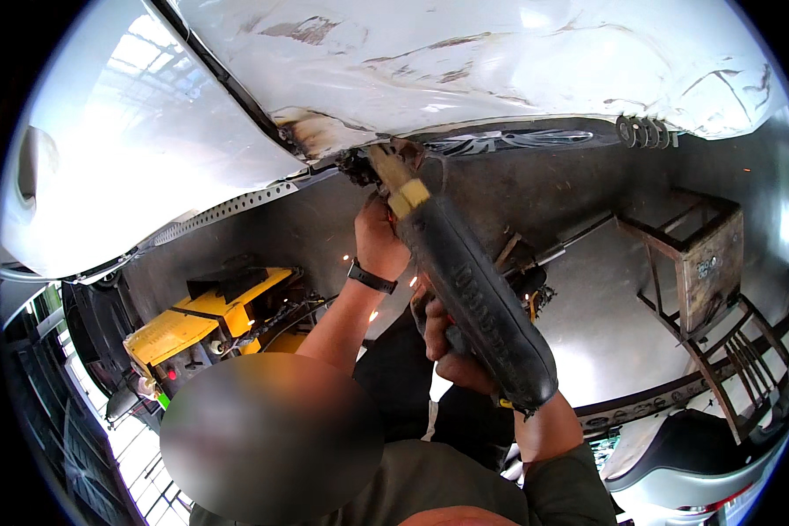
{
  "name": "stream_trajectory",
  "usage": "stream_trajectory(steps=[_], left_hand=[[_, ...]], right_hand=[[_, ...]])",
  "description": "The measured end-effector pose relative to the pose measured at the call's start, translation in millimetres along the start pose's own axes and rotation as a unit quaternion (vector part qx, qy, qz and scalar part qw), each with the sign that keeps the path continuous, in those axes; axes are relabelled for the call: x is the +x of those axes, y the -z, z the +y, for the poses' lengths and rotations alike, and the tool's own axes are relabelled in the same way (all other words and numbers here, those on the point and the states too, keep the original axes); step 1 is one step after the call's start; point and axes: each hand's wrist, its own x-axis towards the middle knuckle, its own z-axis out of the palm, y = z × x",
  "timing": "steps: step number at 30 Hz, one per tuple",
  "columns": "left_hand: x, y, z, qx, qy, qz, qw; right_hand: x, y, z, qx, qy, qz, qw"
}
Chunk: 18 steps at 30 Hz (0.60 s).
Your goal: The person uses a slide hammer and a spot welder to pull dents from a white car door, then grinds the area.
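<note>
Reaching up to the lower edge of a white car panel (pixel 517 66), my left hand (pixel 379 232) has its fingers closed beside a dark, charred-looking lump (pixel 358 165). What those fingers hold is hidden. My right hand (pixel 451 346) is curled at the black rubber grip of a hammer (pixel 482 294), mostly behind the grip. The hammer's yellow shaft slants up to the panel edge, where its head blurs against rusty metal. Next to that spot is a brown scorched patch (pixel 316 130) on the panel. A few orange sparks show near my left wrist.
At left stands a yellow machine (pixel 197 324) with cables. A rusty metal stand (pixel 710 272) is at right, near a slatted frame (pixel 749 351). A coil spring (pixel 647 131) appears by the panel's right end. Another car (pixel 701 469) is at lower right.
</note>
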Motion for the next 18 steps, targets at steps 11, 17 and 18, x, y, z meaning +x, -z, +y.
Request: stream_trajectory(steps=[11,17,18], left_hand=[[18.5,4.2,0.1,0.015,-0.089,0.045,0.995],[21.4,15.2,21.5,0.133,-0.088,0.036,0.987],[21.2,16.4,22.6,0.136,-0.098,0.041,0.985]], right_hand=[[-41.5,14.6,30.8,0.281,-0.247,0.077,0.924],[-50.3,36.2,62.4,0.023,-0.074,0.005,0.997],[-50.9,36.2,62.1,0.032,-0.080,0.005,0.996]])
